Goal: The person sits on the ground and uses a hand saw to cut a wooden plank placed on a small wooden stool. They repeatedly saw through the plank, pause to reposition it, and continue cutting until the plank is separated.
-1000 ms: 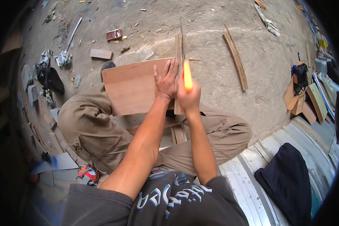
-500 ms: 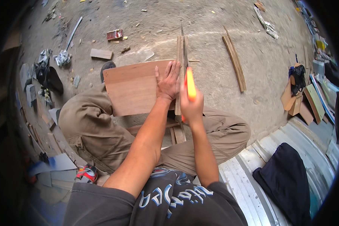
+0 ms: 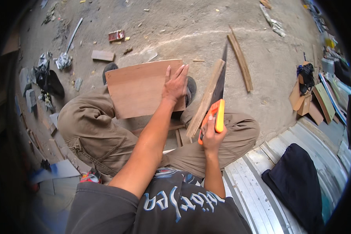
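My left hand (image 3: 175,86) lies flat with fingers stretched out on the right end of a reddish-brown plywood board (image 3: 138,89). The board rests across my lap area, above small wooden pieces (image 3: 179,132) partly hidden below it. In my right hand (image 3: 213,135), fingers wrap round the orange handle of a handsaw (image 3: 219,113). Its dark blade points away from me. Along the blade's left side, a narrow strip of wood (image 3: 206,97) lies slanted, apart from the board, its near end by my right leg. Whether the strip touches the blade I cannot tell.
Another wood strip (image 3: 240,64) lies on the concrete floor (image 3: 163,35) beyond the saw. A small wood block (image 3: 103,55) and a red box (image 3: 116,36) are at far left. Dark cloth (image 3: 294,183) lies on corrugated metal sheets (image 3: 249,191) at right. Wood offcuts (image 3: 319,103) stand at far right.
The wood strip has come away from the board's right edge and tilted to the right. My right hand has drawn the saw back toward me and rightward. My left hand stays on the board.
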`<action>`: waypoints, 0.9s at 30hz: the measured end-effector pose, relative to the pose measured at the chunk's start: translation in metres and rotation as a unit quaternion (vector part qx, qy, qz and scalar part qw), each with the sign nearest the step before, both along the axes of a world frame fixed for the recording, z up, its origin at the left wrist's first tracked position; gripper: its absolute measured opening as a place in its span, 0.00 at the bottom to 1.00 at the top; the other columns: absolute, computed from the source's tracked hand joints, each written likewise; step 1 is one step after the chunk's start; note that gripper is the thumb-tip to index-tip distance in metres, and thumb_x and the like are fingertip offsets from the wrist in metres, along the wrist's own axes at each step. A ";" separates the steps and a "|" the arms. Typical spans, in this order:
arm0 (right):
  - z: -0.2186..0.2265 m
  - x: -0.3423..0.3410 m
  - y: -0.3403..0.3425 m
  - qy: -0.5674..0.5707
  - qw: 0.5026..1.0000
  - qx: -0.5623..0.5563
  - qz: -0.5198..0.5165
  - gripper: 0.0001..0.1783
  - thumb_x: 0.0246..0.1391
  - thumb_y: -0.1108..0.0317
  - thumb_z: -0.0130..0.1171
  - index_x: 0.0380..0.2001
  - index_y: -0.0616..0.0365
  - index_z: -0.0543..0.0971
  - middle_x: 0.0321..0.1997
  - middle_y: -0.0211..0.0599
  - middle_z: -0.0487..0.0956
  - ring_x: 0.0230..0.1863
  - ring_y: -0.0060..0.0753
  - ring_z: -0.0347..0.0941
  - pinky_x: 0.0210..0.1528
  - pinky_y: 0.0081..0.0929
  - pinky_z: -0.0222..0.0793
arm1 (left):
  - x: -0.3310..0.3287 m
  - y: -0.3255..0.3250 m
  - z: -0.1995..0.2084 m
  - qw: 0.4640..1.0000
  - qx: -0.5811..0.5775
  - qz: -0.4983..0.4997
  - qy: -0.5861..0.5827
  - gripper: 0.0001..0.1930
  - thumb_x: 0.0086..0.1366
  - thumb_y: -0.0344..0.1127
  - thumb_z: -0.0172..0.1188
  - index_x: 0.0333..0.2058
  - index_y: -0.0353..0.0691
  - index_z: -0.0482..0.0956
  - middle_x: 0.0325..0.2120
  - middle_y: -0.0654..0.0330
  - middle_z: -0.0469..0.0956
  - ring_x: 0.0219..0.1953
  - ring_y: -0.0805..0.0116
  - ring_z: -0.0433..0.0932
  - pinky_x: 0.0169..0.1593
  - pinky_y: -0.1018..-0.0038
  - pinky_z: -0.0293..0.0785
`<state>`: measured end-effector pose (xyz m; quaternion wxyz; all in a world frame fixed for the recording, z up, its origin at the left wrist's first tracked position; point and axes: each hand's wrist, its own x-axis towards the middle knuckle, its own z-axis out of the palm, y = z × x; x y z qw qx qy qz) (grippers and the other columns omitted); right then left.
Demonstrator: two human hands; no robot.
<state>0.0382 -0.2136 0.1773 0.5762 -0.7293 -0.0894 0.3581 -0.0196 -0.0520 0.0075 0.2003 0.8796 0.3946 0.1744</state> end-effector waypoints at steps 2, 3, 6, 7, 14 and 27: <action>0.015 0.016 0.020 0.050 0.997 0.031 -0.045 0.16 0.64 0.69 0.54 0.21 0.54 0.66 0.14 0.20 0.59 0.13 0.14 0.52 0.15 0.19 0.49 | -0.007 -0.003 0.003 0.998 -0.048 -0.001 -0.047 0.24 0.70 0.42 0.48 0.62 0.43 0.69 0.58 0.66 0.74 0.64 0.74 0.67 0.73 0.53 0.43; 0.013 0.018 0.025 0.058 0.996 0.058 -0.036 0.17 0.63 0.70 0.54 0.20 0.53 0.65 0.13 0.19 0.59 0.13 0.13 0.52 0.15 0.19 0.48 | -0.011 0.001 0.007 0.993 -0.097 -0.017 -0.066 0.23 0.71 0.43 0.46 0.61 0.42 0.70 0.57 0.62 0.75 0.64 0.71 0.68 0.72 0.55 0.46; 0.011 0.018 0.039 0.058 0.991 0.122 0.001 0.18 0.63 0.71 0.54 0.18 0.52 0.64 0.13 0.17 0.60 0.13 0.11 0.51 0.15 0.20 0.45 | -0.017 0.012 0.019 0.934 -0.310 -0.029 -0.175 0.23 0.74 0.47 0.42 0.57 0.38 0.74 0.52 0.53 0.78 0.60 0.63 0.71 0.68 0.62 0.54; 0.015 0.015 0.040 0.066 0.989 0.133 0.009 0.18 0.63 0.71 0.54 0.18 0.52 0.64 0.13 0.17 0.60 0.13 0.11 0.51 0.15 0.20 0.45 | -0.017 0.015 0.025 0.874 -0.419 -0.011 -0.248 0.24 0.75 0.48 0.40 0.57 0.38 0.74 0.50 0.49 0.78 0.59 0.62 0.73 0.67 0.65 0.57; 0.032 -0.010 0.081 0.102 0.974 0.198 0.046 0.15 0.62 0.71 0.53 0.20 0.56 0.67 0.13 0.18 0.61 0.13 0.11 0.55 0.15 0.19 0.48 | -0.019 0.010 0.106 0.877 -0.406 0.181 -0.180 0.29 0.73 0.57 0.41 0.38 0.32 0.74 0.31 0.42 0.78 0.38 0.55 0.78 0.48 0.63 0.71; 0.089 0.009 0.169 -0.025 0.946 0.321 0.048 0.16 0.63 0.63 0.55 0.20 0.52 0.70 0.13 0.20 0.65 0.11 0.14 0.58 0.12 0.20 0.53 | -0.087 -0.029 0.177 0.899 -0.327 0.162 -0.243 0.25 0.71 0.55 0.47 0.33 0.34 0.71 0.21 0.49 0.79 0.23 0.57 0.81 0.28 0.63 0.75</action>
